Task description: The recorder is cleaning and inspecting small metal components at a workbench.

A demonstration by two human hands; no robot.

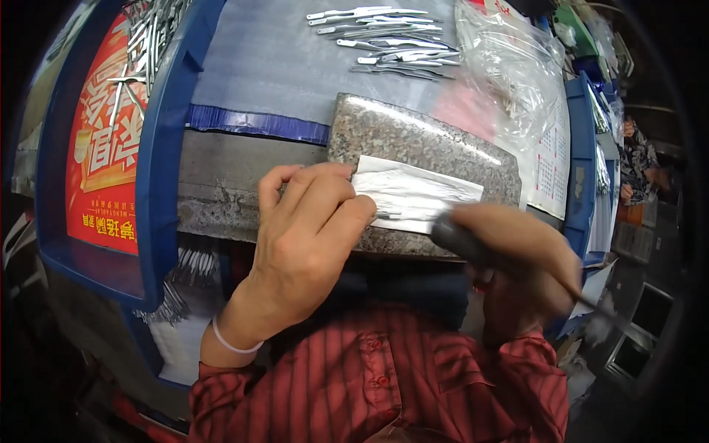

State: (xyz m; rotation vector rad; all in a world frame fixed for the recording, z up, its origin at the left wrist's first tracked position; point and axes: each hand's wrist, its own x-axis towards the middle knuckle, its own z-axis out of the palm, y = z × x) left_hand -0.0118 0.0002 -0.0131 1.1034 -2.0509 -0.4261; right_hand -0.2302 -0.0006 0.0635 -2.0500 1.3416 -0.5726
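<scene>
On the granite slab [428, 129] lies a sheet of white paper [413, 184]. My left hand [306, 225] rests at the paper's left end, thumb and fingers pinched on a thin metal piece, seemingly tweezers [388, 215], mostly covered by the fingers. Over the paper's right end, my right hand [521, 240] is smeared by motion. It is closed around a dark hand tool [461, 238] with a rounded dark end near the paper; a thin rod sticks out behind the hand. Blur hides the tool's exact kind.
Several metal tweezers [391, 37] lie on the grey sheet beyond the slab. Clear plastic bags [509, 66] sit at the far right. A blue tray [159, 184] at the left holds more tweezers [151, 44]. Another blue bin [581, 173] stands at the right.
</scene>
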